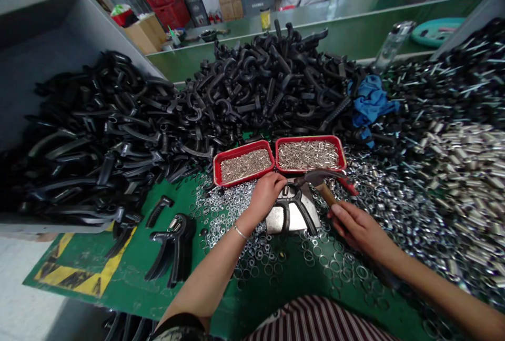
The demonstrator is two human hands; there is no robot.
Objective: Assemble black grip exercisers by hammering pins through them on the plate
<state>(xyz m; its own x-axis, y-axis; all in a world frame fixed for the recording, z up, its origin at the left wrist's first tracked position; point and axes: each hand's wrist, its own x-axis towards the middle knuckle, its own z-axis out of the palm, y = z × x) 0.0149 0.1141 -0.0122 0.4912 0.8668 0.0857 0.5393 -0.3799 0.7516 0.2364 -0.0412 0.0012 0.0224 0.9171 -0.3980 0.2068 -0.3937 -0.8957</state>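
Note:
My right hand (355, 225) grips the wooden handle of a hammer (326, 193). The hammer's metal head is close to the top of a black spring clamp (303, 214), which lies on a flat metal plate (272, 223). At the clamp's upper end, the fingers of my left hand (265, 196) are pinched together; whatever is between them is too small or hidden to make out. Behind the plate stand two red trays, the left one (216, 173) with tiny metal pieces and the right one (343, 154) with small metal pins.
Black clamp parts (252, 83) are heaped at the back and left. Loose washers and rings (232, 225) surround the plate. Metal sleeves (469, 172) pile up at right, near a blue cloth (371, 101). Another black clamp (173, 251) lies at front left.

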